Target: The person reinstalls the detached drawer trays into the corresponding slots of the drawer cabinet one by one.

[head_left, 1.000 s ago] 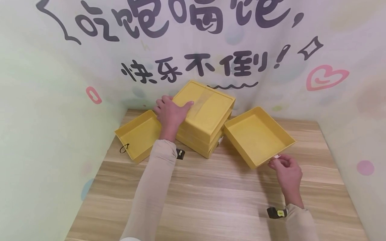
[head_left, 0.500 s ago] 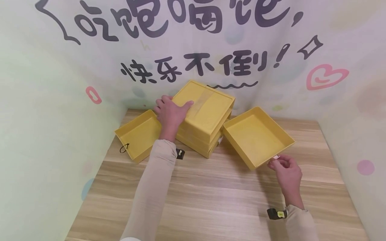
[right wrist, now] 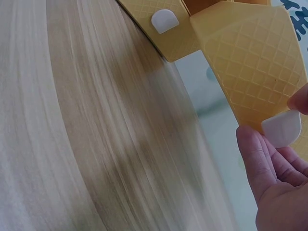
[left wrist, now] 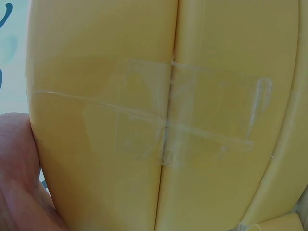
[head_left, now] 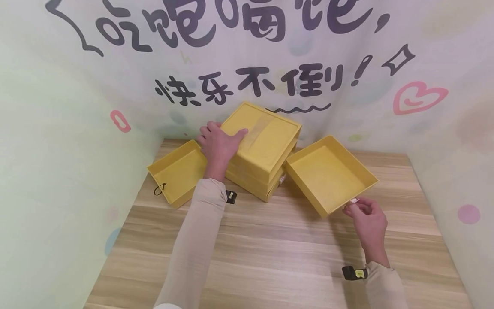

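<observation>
A yellow stacked drawer box (head_left: 274,137) stands at the back of the table with clear tape across its top and side. My left hand (head_left: 220,146) grips its upper left edge, thumb lying over the top and fingers down the side; the fingertips are hidden. Just right of the box is a pulled-out yellow drawer (head_left: 329,176), its inside bare and its front waffle-patterned. My right hand (head_left: 366,219) pinches the white knob (right wrist: 283,129) on that front, and the drawer appears raised off the table. Another white knob (right wrist: 165,21) shows on the box's lower drawer.
Left of the box lies a second yellow drawer (head_left: 179,176) with a black loop (head_left: 159,189) at its front. The wood-grain table (head_left: 278,257) meets a printed wall (head_left: 216,64) at the back and pale walls on both sides.
Both hands keep their places. The drawer in the right hand has barely shifted, and the box has not moved.
</observation>
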Available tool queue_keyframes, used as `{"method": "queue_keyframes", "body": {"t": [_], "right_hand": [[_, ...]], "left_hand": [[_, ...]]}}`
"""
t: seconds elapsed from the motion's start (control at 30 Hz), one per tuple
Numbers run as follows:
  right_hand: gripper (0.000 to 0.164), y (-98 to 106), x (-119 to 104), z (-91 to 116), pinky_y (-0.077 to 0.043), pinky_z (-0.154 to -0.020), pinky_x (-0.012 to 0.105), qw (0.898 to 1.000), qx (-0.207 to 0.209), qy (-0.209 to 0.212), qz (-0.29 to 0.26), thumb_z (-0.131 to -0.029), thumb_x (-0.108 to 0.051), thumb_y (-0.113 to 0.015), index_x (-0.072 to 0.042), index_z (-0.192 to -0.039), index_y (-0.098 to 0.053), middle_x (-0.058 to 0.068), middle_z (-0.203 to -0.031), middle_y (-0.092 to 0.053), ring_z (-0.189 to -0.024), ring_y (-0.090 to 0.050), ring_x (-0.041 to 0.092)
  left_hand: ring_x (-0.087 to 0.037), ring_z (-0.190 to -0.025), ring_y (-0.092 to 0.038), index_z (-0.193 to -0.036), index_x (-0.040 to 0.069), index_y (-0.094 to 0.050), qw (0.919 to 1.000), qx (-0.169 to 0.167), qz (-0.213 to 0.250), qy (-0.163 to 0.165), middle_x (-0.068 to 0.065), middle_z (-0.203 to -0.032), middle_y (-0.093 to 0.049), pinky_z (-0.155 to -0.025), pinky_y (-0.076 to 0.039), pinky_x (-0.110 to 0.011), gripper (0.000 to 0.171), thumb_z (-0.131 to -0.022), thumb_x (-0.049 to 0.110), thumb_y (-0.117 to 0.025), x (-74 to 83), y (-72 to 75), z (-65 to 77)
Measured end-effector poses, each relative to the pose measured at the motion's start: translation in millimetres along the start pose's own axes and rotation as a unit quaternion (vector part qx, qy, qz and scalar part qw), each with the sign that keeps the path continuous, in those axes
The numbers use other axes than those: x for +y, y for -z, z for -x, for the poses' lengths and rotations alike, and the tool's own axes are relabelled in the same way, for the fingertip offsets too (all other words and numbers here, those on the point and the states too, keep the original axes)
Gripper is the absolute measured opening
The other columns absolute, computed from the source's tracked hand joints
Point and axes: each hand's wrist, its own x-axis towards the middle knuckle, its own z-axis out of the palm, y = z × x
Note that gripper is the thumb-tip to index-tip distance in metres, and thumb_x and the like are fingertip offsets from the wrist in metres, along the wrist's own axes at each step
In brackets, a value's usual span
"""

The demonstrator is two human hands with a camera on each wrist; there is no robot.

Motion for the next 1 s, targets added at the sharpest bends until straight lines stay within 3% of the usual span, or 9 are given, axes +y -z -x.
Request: {"method": "queue_keyframes", "body": {"t": [0.7,1.0], "right_hand": [[0.024,-3.7,-2.0,4.0,-0.059,-0.068,0.016,1.0,-0.011,0.005,-0.014,-0.091,-0.015,-0.073,-0.011,-0.11,-0.06,-0.007,-0.082,-0.073,-0.065,-0.074,0.004],[0.021,-6.0,-0.7,6.6,-0.061,-0.068,0.022,0.999,-0.027,0.017,-0.03,-0.091,-0.008,-0.071,-0.006,-0.109,-0.06,-0.006,-0.079,-0.074,-0.065,-0.074,0.005]], "left_hand": [[-0.035,-0.121,-0.04,-0.13,0.014,-0.043,1.0,0.004,-0.001,0.0,-0.014,-0.13,-0.043,-0.095,-0.046,-0.051,0.091,-0.072,0.078,-0.071,-0.7,-0.1,0.1],[-0.035,-0.12,-0.04,-0.129,0.014,-0.042,1.0,0.005,0.002,-0.004,-0.014,-0.129,-0.043,-0.095,-0.046,-0.052,0.09,-0.072,0.078,-0.071,-0.9,-0.1,1.0]]}}
